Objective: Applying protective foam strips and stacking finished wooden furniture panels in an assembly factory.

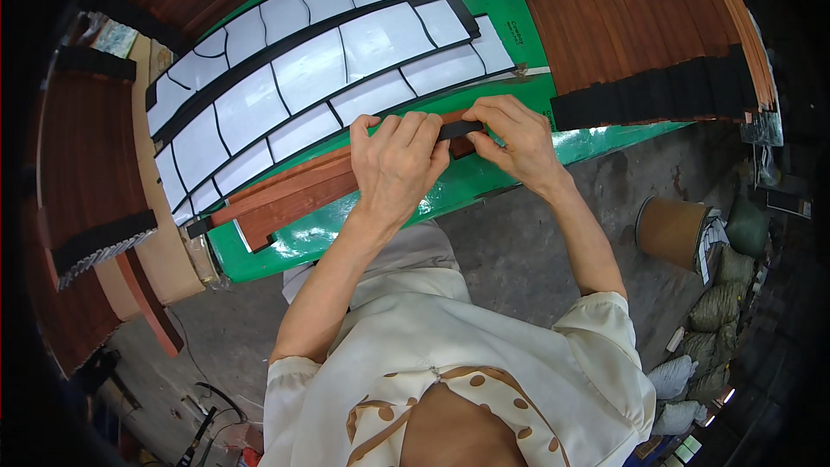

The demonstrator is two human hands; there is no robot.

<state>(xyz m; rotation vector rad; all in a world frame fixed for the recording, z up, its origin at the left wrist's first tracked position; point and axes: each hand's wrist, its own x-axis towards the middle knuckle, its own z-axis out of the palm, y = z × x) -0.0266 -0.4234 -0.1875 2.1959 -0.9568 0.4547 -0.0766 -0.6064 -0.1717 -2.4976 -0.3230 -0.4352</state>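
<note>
Reddish-brown wooden slats (298, 206) lie along the near part of the green table. My left hand (393, 160) is closed over the slats, its fingertips against the left end of a short black strip (460, 130). Between thumb and fingers, my right hand (519, 143) pinches the strip's right end. The strip lies across the wood between both hands; its underside is hidden. Beyond my hands, white sheets (307, 56) carry several rows of black strips, some edges curling.
Stacks of brown slats with black-banded ends stand at right (640, 26) and left (95, 156). The green table (328, 238) has its near edge before my body. On the floor at right are a brown drum (670, 233) and several sacks (716, 307).
</note>
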